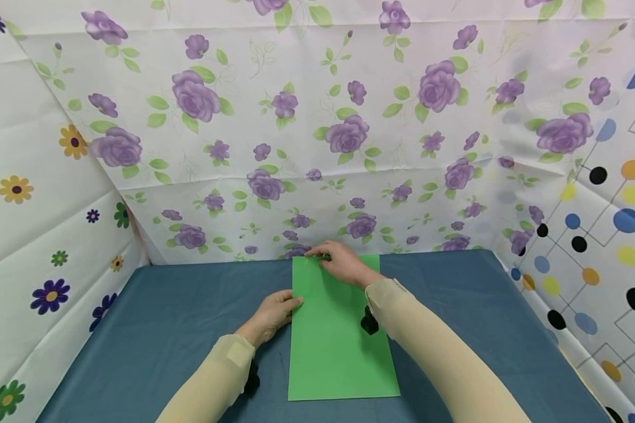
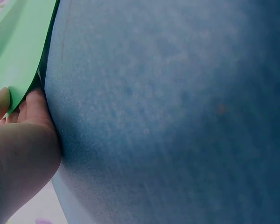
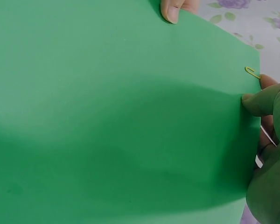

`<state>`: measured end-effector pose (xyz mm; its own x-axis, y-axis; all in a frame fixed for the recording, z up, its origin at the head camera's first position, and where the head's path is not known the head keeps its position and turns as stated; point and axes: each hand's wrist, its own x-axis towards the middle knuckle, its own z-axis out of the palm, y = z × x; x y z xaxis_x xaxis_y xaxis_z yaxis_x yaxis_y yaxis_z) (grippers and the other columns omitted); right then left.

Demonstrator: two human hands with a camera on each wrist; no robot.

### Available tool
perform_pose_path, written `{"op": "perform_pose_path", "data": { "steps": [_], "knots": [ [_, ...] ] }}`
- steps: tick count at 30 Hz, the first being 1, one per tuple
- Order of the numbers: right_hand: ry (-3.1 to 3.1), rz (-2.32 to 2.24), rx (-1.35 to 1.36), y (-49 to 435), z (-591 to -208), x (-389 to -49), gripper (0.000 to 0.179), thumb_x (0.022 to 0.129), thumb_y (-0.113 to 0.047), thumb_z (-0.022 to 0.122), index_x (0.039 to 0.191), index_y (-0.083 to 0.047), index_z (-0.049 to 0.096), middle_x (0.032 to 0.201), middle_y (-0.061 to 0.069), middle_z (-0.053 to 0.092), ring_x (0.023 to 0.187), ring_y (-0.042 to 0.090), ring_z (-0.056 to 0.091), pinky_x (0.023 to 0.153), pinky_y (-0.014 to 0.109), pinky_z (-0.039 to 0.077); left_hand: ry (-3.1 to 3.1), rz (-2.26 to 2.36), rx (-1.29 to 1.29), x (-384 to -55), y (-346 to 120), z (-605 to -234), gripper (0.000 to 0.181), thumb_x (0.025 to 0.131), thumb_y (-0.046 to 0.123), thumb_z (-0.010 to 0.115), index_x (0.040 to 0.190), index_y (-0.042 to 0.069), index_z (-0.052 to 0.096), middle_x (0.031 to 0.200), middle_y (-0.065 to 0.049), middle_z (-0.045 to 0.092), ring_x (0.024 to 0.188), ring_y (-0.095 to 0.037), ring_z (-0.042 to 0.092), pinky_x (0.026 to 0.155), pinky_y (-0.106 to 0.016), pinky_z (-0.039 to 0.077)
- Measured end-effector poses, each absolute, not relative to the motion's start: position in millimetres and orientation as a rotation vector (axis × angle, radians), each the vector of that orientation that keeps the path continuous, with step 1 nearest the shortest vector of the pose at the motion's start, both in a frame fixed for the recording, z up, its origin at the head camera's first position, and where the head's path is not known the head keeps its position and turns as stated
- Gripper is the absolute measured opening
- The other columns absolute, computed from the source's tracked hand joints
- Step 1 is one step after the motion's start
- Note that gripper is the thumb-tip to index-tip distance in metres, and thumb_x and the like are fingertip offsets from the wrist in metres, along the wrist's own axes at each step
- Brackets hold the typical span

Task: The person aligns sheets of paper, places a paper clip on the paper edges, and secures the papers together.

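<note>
A green sheet of paper (image 1: 338, 352) lies lengthwise, its far edge at the back of the table. My left hand (image 1: 271, 314) pinches its left edge, thumb on top and fingers underneath, as the left wrist view also shows. At the far edge, my right hand (image 1: 344, 264) pinches the paper with the thumb (image 3: 256, 102) on the upper face and other fingers behind. Right beside that thumb, a yellow paper clip (image 3: 252, 72) sits on the edge near the far left corner. Whether there is one sheet or several, I cannot tell.
Blue cloth (image 1: 201, 317) covers the table. Behind it hangs a white sheet with purple flowers (image 1: 296, 147). More patterned cloths, one with coloured flowers (image 1: 37, 235) and one with dots (image 1: 603, 247), close off the left and right sides.
</note>
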<state>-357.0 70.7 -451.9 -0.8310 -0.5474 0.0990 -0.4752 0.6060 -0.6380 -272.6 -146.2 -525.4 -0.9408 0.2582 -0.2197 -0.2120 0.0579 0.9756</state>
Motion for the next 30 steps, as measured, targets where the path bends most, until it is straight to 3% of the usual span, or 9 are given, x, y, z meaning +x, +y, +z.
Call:
{"op": "perform_pose_path", "data": {
  "steps": [13, 17, 20, 24, 30],
  "knots": [
    [2.749, -1.023, -0.863, 73, -452, -355, 0.039, 0.105, -0.009, 0.060, 0.139, -0.028, 0.065, 0.127, -0.002, 0.060, 0.120, 0.016, 0.057, 0.097, 0.038, 0.052, 2.017, 1.942, 0.049, -273, -145, -525, 0.036, 0.108, 0.017, 0.056, 0.138, -0.004, 0.059, 0.122, -0.014, 0.069, 0.107, -0.028, 0.068, 0.090, -0.041, 0.058],
    [2.762, -1.122, -0.852, 81, -449, -355, 0.043, 0.105, -0.015, 0.060, 0.147, -0.025, 0.057, 0.135, 0.005, 0.059, 0.128, 0.026, 0.053, 0.101, 0.045, 0.050, 2.023, 1.944, 0.049, -273, -144, -525, 0.036, 0.108, 0.018, 0.056, 0.137, -0.004, 0.060, 0.122, -0.015, 0.069, 0.107, -0.028, 0.068, 0.089, -0.041, 0.058],
    [2.780, -1.198, -0.826, 94, -443, -353, 0.044, 0.106, -0.020, 0.060, 0.149, -0.023, 0.054, 0.138, 0.006, 0.058, 0.133, 0.032, 0.048, 0.103, 0.051, 0.047, 2.024, 1.943, 0.051, -272, -145, -524, 0.035, 0.108, 0.017, 0.056, 0.136, -0.003, 0.061, 0.120, -0.015, 0.069, 0.105, -0.027, 0.069, 0.088, -0.040, 0.058],
    [2.825, -1.292, -0.763, 116, -441, -349, 0.045, 0.106, -0.023, 0.060, 0.151, -0.021, 0.052, 0.138, 0.001, 0.056, 0.134, 0.027, 0.046, 0.107, 0.052, 0.043, 2.017, 1.940, 0.069, -271, -145, -523, 0.034, 0.108, 0.017, 0.055, 0.135, -0.004, 0.061, 0.121, -0.016, 0.068, 0.105, -0.027, 0.068, 0.089, -0.039, 0.058],
    [2.780, -1.483, -0.604, 156, -450, -339, 0.052, 0.107, -0.023, 0.059, 0.156, -0.018, 0.043, 0.149, 0.009, 0.049, 0.139, 0.029, 0.042, 0.112, 0.058, 0.038, 2.023, 1.927, 0.070, -269, -147, -523, 0.034, 0.109, 0.017, 0.054, 0.136, -0.004, 0.059, 0.123, -0.016, 0.066, 0.107, -0.027, 0.067, 0.091, -0.041, 0.057]
  ]
}}
